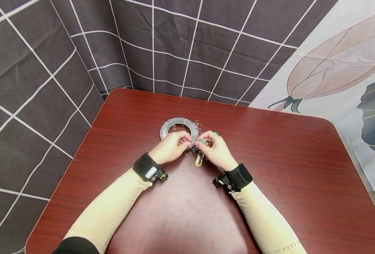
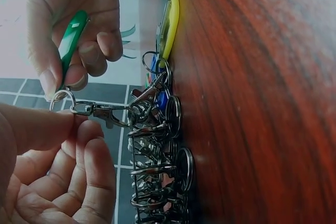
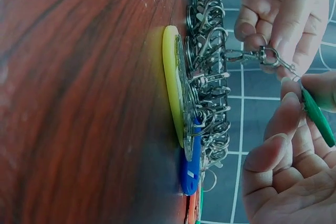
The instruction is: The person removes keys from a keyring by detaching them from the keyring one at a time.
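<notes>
A clear round hoop [image 1: 166, 131] lies on the table, its edge lined with metal swivel clasps [image 2: 149, 171] and split rings. At its near right side, my left hand [image 1: 170, 147] pinches a split ring [image 2: 64, 96] between thumb and forefinger. That ring joins a swivel clasp [image 2: 105, 112] that hooks onto the hoop. My right hand [image 1: 217, 150] pinches a green key tag [image 2: 72, 40] beside it. In the left wrist view, the tag's lower end meets the split ring; my thumb partly hides the join.
A yellow key tag [image 1: 199, 159] hangs at the hoop's near right edge, with a blue key tag [image 3: 191, 169] by it. Another green piece [image 1: 216, 133] shows behind my right hand. The red-brown table [image 1: 285, 158] meets a dark gridded curtain [image 1: 171, 42].
</notes>
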Demonstrator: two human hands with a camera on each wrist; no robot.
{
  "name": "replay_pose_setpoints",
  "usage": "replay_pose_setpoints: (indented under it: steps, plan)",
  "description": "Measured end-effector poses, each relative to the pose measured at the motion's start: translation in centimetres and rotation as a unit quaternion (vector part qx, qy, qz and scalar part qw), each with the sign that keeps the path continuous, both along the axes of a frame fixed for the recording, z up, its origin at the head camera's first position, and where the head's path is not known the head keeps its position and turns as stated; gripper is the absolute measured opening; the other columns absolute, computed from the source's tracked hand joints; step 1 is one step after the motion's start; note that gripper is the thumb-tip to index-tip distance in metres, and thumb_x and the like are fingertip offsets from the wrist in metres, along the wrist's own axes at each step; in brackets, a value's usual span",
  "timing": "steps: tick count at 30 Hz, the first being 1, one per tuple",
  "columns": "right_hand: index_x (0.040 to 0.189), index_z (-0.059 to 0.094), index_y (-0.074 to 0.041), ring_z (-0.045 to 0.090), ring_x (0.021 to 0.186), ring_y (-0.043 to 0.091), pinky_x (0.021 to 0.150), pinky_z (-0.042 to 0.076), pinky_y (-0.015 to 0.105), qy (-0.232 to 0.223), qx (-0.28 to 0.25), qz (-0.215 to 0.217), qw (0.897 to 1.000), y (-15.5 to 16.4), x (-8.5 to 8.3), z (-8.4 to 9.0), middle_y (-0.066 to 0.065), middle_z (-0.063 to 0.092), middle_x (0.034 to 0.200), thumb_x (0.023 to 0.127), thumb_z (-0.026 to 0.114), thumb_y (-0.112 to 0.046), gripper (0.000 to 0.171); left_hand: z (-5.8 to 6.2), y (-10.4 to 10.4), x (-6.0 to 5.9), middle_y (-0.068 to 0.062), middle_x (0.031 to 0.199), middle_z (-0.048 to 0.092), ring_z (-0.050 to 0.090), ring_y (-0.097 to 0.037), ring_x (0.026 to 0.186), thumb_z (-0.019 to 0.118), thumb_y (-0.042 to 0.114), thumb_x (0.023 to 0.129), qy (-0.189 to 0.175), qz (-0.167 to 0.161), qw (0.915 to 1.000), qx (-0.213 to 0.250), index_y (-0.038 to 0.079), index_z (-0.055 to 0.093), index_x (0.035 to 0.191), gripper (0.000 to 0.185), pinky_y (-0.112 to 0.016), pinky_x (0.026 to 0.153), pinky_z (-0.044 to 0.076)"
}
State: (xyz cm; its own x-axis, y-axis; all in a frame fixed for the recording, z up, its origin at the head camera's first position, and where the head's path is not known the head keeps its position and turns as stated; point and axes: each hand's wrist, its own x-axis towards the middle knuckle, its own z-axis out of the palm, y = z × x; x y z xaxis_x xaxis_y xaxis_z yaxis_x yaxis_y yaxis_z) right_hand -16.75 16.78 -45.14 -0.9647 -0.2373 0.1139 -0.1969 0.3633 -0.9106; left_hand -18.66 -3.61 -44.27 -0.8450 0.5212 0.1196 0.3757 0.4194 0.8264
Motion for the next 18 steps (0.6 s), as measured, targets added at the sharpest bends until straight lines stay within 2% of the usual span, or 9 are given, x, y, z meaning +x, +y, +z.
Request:
replay_pose_setpoints:
  steps: [7,12,18]
  plan:
    - [0.096,0.062,-0.009,0.046,0.055,0.010,0.047,0.036,0.021,0.005,-0.008,-0.017,1.000,-0.1,0.0,0.2,0.002,0.058,0.066,0.088,0.070,-0.013,0.013,-0.4,0.0,-0.1,0.002,0.082,0.062,0.059,-0.010,0.078,0.063,0.011,0.093,-0.014,-0.012,0.9998,-0.006,0.008,0.062,0.095,0.004,-0.024,0.072,0.051]
    - [0.099,0.061,-0.003,0.047,0.057,0.009,0.049,0.036,0.019,-0.008,-0.011,-0.014,1.000,-0.2,0.1,0.7,0.003,0.059,0.069,0.089,0.069,-0.009,0.015,-0.5,0.0,-0.1,0.001,0.082,0.061,0.059,-0.011,0.078,0.062,0.008,0.092,-0.002,-0.003,1.0000,0.005,0.008,0.059,0.095,0.004,-0.025,0.072,0.051]
    - [0.101,0.059,0.007,0.046,0.057,0.008,0.050,0.037,0.019,-0.021,-0.009,0.026,0.999,-0.9,1.2,3.3,0.008,0.058,0.069,0.089,0.065,-0.001,0.016,-0.3,0.0,-0.1,-0.002,0.087,0.061,0.060,-0.014,0.083,0.060,0.007,0.092,0.020,0.026,0.9994,0.012,0.009,0.057,0.095,0.005,-0.027,0.076,0.051]
